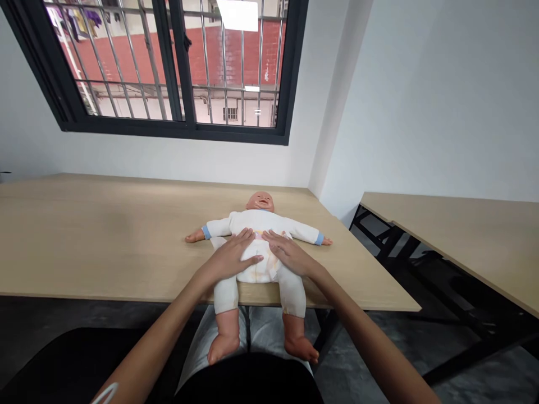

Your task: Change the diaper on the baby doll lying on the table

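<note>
A baby doll [253, 219] in a white outfit with blue cuffs lies on its back on the wooden table [126, 241]. Its arms are spread wide and its legs hang over the front edge. Around its hips is a white diaper [256, 272]. My left hand [231, 255] rests flat on the left side of the diaper and belly, fingers stretched out. On the other side my right hand [290, 252] lies flat too, its fingertips near the middle of the waist. Parts of the diaper's sides are hidden under both hands.
Behind the table is a wall with a barred window [185, 126]. A second table [455, 224] on black folding legs stands to the right, across a gap. A black chair [71, 359] is at the lower left. My own legs are below the front edge.
</note>
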Action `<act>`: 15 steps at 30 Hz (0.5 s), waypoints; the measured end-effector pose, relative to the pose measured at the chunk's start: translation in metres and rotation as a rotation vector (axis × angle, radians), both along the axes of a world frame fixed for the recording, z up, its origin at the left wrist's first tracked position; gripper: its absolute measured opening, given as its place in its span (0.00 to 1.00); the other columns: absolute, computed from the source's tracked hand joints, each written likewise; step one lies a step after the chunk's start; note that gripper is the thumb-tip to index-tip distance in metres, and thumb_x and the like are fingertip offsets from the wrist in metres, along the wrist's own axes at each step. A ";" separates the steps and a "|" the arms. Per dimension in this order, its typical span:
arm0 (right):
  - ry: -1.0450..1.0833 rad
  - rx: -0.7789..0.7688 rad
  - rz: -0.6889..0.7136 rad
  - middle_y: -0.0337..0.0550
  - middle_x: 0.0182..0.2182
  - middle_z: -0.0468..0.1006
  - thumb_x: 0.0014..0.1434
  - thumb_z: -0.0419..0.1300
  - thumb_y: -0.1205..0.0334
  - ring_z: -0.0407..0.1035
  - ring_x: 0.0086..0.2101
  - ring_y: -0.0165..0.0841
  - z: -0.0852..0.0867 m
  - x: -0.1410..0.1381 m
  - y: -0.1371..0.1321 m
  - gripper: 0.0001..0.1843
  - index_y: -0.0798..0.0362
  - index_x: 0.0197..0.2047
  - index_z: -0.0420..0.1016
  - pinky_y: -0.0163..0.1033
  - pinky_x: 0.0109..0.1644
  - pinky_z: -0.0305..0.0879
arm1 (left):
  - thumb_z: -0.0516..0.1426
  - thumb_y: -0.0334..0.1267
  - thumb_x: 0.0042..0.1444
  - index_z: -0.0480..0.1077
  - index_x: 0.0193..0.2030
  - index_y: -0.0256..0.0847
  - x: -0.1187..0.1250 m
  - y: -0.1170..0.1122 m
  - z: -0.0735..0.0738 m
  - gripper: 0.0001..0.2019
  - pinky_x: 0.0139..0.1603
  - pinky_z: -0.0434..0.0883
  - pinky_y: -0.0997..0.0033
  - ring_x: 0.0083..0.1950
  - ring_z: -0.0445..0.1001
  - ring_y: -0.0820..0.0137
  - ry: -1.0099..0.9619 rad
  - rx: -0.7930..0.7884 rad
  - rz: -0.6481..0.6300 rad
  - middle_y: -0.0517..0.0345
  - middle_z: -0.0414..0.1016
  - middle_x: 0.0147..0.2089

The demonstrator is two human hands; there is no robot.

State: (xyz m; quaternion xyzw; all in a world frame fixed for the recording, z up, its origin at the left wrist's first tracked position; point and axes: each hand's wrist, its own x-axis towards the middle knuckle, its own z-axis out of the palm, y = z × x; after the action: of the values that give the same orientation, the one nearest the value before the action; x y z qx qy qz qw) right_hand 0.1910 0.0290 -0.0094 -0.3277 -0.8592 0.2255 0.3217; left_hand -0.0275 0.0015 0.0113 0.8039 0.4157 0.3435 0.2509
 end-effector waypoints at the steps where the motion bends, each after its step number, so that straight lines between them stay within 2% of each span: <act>1: 0.038 -0.014 -0.002 0.43 0.63 0.62 0.66 0.44 0.42 0.49 0.65 0.39 0.001 0.002 0.002 0.28 0.44 0.62 0.64 0.57 0.69 0.31 | 0.65 0.48 0.46 0.70 0.56 0.38 -0.002 0.002 0.002 0.30 0.70 0.43 0.58 0.70 0.52 0.56 -0.149 -0.084 -0.011 0.46 0.60 0.67; 3: 0.212 -0.050 -0.071 0.42 0.62 0.63 0.64 0.47 0.41 0.50 0.65 0.39 0.004 0.008 0.005 0.27 0.45 0.59 0.68 0.55 0.69 0.34 | 0.68 0.42 0.42 0.75 0.47 0.38 -0.013 0.009 0.004 0.23 0.68 0.52 0.62 0.66 0.61 0.56 -0.544 -0.264 0.038 0.48 0.71 0.60; 5: 0.505 -0.145 -0.239 0.44 0.60 0.67 0.63 0.50 0.43 0.52 0.64 0.39 0.005 0.019 0.009 0.25 0.49 0.54 0.74 0.51 0.69 0.41 | 0.65 0.42 0.46 0.75 0.39 0.39 -0.030 0.018 0.004 0.13 0.61 0.63 0.66 0.57 0.72 0.60 -0.887 -0.372 0.157 0.52 0.78 0.50; 6: 0.674 -0.232 -0.341 0.44 0.57 0.70 0.62 0.53 0.46 0.55 0.62 0.39 0.004 0.025 0.010 0.22 0.50 0.50 0.76 0.48 0.68 0.46 | 0.62 0.42 0.50 0.74 0.36 0.40 -0.040 0.022 0.003 0.10 0.56 0.68 0.69 0.51 0.76 0.63 -0.986 -0.388 0.221 0.54 0.80 0.45; 8: 0.937 -0.443 -0.487 0.44 0.51 0.76 0.61 0.57 0.53 0.62 0.58 0.37 0.002 0.036 0.012 0.13 0.52 0.40 0.78 0.42 0.64 0.55 | 0.57 0.40 0.55 0.70 0.32 0.39 -0.058 0.029 0.001 0.07 0.43 0.74 0.72 0.38 0.79 0.69 -1.049 -0.425 0.301 0.56 0.80 0.35; 10: 1.046 -0.632 -0.527 0.44 0.42 0.80 0.59 0.59 0.60 0.71 0.49 0.34 -0.001 0.041 0.014 0.07 0.52 0.34 0.76 0.37 0.56 0.65 | 0.56 0.36 0.56 0.68 0.30 0.37 -0.067 0.035 -0.003 0.06 0.33 0.74 0.73 0.28 0.76 0.71 -1.054 -0.521 0.315 0.56 0.77 0.27; 12: 1.042 -0.750 -0.494 0.46 0.34 0.80 0.60 0.58 0.62 0.75 0.38 0.32 -0.004 0.040 0.016 0.07 0.53 0.30 0.74 0.34 0.47 0.71 | 0.56 0.34 0.56 0.69 0.30 0.35 -0.064 0.039 -0.005 0.05 0.29 0.74 0.71 0.25 0.75 0.70 -1.028 -0.607 0.273 0.54 0.76 0.25; 15: 1.036 -0.888 -0.412 0.45 0.25 0.77 0.62 0.56 0.62 0.73 0.26 0.30 0.000 0.025 0.020 0.11 0.56 0.28 0.72 0.33 0.35 0.72 | 0.54 0.32 0.59 0.70 0.33 0.33 -0.043 0.046 -0.003 0.07 0.31 0.74 0.69 0.27 0.76 0.68 -0.978 -0.636 0.177 0.54 0.76 0.29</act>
State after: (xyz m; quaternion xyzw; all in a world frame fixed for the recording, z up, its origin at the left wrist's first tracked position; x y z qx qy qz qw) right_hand 0.2164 0.0491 -0.0096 -0.4342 -0.3432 0.6157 0.5608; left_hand -0.0707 0.0475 0.0088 0.3996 0.3996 0.5523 0.6129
